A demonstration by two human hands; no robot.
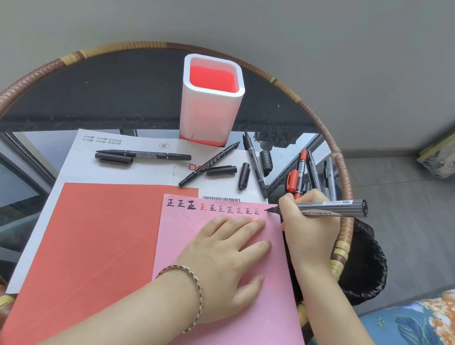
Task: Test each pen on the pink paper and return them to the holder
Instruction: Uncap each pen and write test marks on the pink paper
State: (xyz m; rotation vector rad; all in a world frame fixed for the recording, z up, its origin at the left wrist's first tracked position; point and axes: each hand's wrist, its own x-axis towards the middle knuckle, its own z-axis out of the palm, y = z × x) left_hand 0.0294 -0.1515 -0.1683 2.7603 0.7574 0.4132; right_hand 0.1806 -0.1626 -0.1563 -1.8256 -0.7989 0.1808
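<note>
Closest to the lens, lower middle, the left hand (pixel 228 256) lies flat with straight fingers, pressing down the pink paper (pixel 261 316) and holding nothing. Just right of it, the right hand (pixel 308 231) has its fingers curled round an uncapped grey marker (pixel 332 208). The tip sits at the paper's top right corner, at the end of the row of test marks (pixel 211 207).

Not much room left up there tbh. I'd keep the strokes small and light, or drop down and start a second row. Keep that palm planted too, so the sheet doesn't skid on the red paper (pixel 95 242) it overlaps.

Further up, loose pens (pixel 208 167) and caps (pixel 244 175) lie scattered on a white sheet (pixel 119 172), with a red pen (pixel 302 163) and a few grey ones at centre right. The holder (pixel 211 100), white with a red inside, stands upper middle and looks empty from here, so I reckon none have gone back yet. Bin (pixel 366 260) with a black liner at the right edge, can't see what's in it.
</note>
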